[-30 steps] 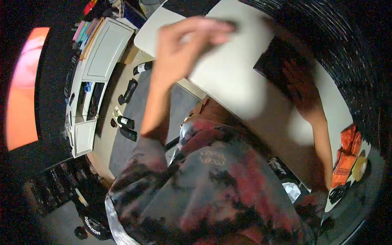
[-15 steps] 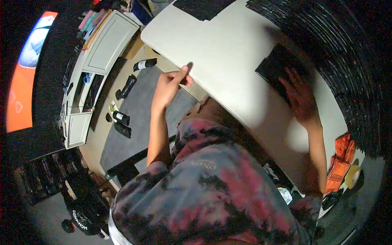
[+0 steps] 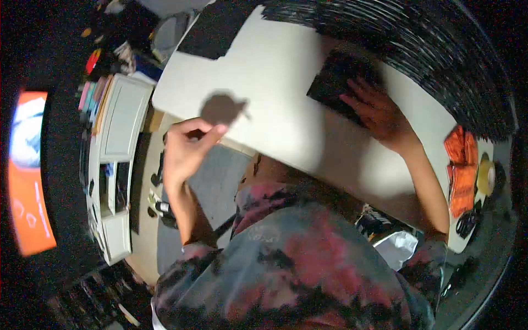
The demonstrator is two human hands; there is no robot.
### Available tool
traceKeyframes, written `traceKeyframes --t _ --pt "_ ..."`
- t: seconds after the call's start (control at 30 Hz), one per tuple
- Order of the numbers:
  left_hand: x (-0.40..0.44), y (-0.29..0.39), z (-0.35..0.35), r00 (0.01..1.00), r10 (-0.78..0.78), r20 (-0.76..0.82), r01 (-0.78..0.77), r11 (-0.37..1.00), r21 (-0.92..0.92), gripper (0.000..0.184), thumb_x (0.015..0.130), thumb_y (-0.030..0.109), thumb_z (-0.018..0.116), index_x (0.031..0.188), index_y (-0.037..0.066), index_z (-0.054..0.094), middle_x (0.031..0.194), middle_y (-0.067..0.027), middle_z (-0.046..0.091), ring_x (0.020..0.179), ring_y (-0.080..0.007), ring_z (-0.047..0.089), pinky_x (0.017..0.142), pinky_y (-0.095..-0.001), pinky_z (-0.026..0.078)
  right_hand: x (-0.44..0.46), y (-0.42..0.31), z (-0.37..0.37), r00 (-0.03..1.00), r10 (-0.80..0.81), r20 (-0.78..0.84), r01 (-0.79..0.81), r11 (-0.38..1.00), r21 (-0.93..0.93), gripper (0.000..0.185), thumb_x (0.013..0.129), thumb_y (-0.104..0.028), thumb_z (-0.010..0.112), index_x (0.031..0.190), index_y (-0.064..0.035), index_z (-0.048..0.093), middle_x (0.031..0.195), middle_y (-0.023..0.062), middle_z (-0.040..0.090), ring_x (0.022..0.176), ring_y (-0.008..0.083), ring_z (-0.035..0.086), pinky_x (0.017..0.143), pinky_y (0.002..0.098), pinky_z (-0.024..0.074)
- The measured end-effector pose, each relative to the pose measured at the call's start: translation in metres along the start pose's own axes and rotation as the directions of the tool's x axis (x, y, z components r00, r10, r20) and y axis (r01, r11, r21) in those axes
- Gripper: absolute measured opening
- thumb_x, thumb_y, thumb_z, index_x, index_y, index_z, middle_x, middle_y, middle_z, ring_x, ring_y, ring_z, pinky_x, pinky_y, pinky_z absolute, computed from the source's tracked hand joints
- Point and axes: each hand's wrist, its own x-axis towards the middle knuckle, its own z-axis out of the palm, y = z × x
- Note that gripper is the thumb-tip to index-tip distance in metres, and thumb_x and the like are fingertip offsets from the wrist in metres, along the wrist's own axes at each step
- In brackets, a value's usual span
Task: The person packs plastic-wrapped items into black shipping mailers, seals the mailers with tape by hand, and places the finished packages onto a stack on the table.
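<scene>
My left hand [image 3: 187,148] is raised by the near edge of the white table [image 3: 275,110], thumb and fingertips pinched together. Anything between them is too small or blurred to make out. Its dark shadow falls on the tabletop just beyond. With fingers spread, my right hand [image 3: 379,115] is at a flat black sheet or packet [image 3: 333,82]; deep shadow makes contact hard to judge. Another flat black piece [image 3: 217,30] lies at the table's far left corner.
Many glossy black layers [image 3: 434,60] are stacked along the table's far side. To the right are folded orange items [image 3: 462,165] and a roll of tape [image 3: 486,176]. A bag with a silvery lining [image 3: 396,247] is below the near edge. A white cabinet [image 3: 126,113] stands left.
The view has turned, shifting the table leftward and showing more of the silvery bag. My left hand's pinch now shows closer to the tabletop. My right hand stays by the black sheet, fingers still spread.
</scene>
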Motion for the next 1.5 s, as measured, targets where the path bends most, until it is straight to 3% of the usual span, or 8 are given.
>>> traceKeyframes --t 0.13,0.27,0.33,0.43,0.67,1.07,1.33,1.5 --pt "0.031 0.051 -0.004 0.844 0.528 0.094 -0.484 0.826 -0.290 0.011 0.087 0.006 0.080 0.086 0.000 0.072 0.078 -0.0038 0.068 0.074 -0.0098 0.060 0.071 -0.0260 0.046 -0.029 -0.002 -0.023 0.988 0.147 0.038 -0.149 0.986 0.074 0.051 0.091 -0.004 0.058 0.140 -0.0175 0.063 0.152 0.0156 0.051 0.144 0.0378 0.044 0.121 0.0475 0.0356" --pt "0.070 0.113 0.065 0.542 0.777 0.320 -0.779 0.607 -0.156 0.025 0.079 0.010 0.087 0.099 0.005 0.073 0.091 -0.0036 0.068 0.079 -0.0142 0.061 0.071 -0.0287 0.048 -0.065 -0.005 -0.049 0.918 0.395 0.036 -0.393 0.890 0.232 0.044 0.080 0.001 0.059 0.120 -0.0102 0.074 0.142 0.0178 0.060 0.135 0.0389 0.053 0.117 0.0466 0.0414" --pt "0.091 0.115 0.123 0.458 0.825 0.332 -0.703 0.565 -0.433 0.040 0.077 0.015 0.089 0.112 0.010 0.070 0.103 -0.0034 0.068 0.091 -0.0171 0.063 0.073 -0.0307 0.051 -0.087 -0.006 -0.048 0.895 0.440 -0.073 -0.421 0.887 0.188 0.038 0.080 -0.002 0.058 0.110 -0.0113 0.078 0.134 0.0158 0.066 0.123 0.0385 0.062 0.109 0.0448 0.0499" --pt "0.108 0.140 0.190 0.216 0.906 0.364 -0.821 0.370 -0.434 0.053 0.077 0.019 0.089 0.123 0.012 0.065 0.115 -0.0053 0.065 0.104 -0.0207 0.062 0.080 -0.0339 0.053 -0.107 -0.010 -0.049 0.839 0.517 -0.169 -0.471 0.846 0.251 0.022 0.080 -0.006 0.070 0.099 -0.0092 0.080 0.124 0.0139 0.071 0.118 0.0352 0.064 0.105 0.0442 0.0505" --pt "0.127 0.145 0.301 -0.007 0.914 0.406 -0.715 0.279 -0.641 0.067 0.073 0.012 0.089 0.132 0.009 0.058 0.130 -0.0076 0.058 0.119 -0.0240 0.059 0.091 -0.0361 0.051 -0.116 0.005 -0.038 0.756 0.623 -0.200 -0.475 0.733 0.486 0.019 0.072 -0.009 0.085 0.090 -0.0074 0.080 0.117 0.0083 0.075 0.109 0.0317 0.065 0.104 0.0416 0.0474" --pt "0.130 0.147 0.304 0.024 0.899 0.438 -0.689 0.332 -0.644 0.060 0.071 0.008 0.088 0.125 0.007 0.060 0.125 -0.0105 0.060 0.116 -0.0293 0.061 0.090 -0.0399 0.054 -0.127 0.002 -0.035 0.490 0.864 -0.114 -0.502 0.387 0.774 0.033 0.075 -0.013 0.090 0.105 -0.0049 0.077 0.105 0.0072 0.077 0.103 0.0173 0.068 0.095 0.0342 0.0519" --pt "0.128 0.149 0.304 0.037 0.901 0.433 -0.685 0.338 -0.645 0.058 0.070 0.008 0.088 0.122 0.007 0.062 0.119 -0.0096 0.063 0.110 -0.0283 0.064 0.089 -0.0390 0.052 -0.122 0.003 -0.035 0.390 0.916 -0.096 -0.299 0.224 0.927 0.018 0.097 -0.013 0.072 0.107 0.0022 0.074 0.102 0.0069 0.076 0.096 0.0123 0.069 0.090 0.0279 0.0541" --pt "0.128 0.148 0.304 0.052 0.887 0.459 -0.655 0.377 -0.654 0.061 0.069 0.006 0.087 0.125 0.008 0.062 0.118 -0.0109 0.062 0.108 -0.0260 0.064 0.090 -0.0383 0.052 -0.118 0.000 -0.031 0.317 0.925 -0.207 -0.401 0.329 0.855 0.016 0.097 -0.013 0.071 0.103 0.0021 0.074 0.096 0.0061 0.077 0.092 0.0117 0.070 0.086 0.0270 0.0549"
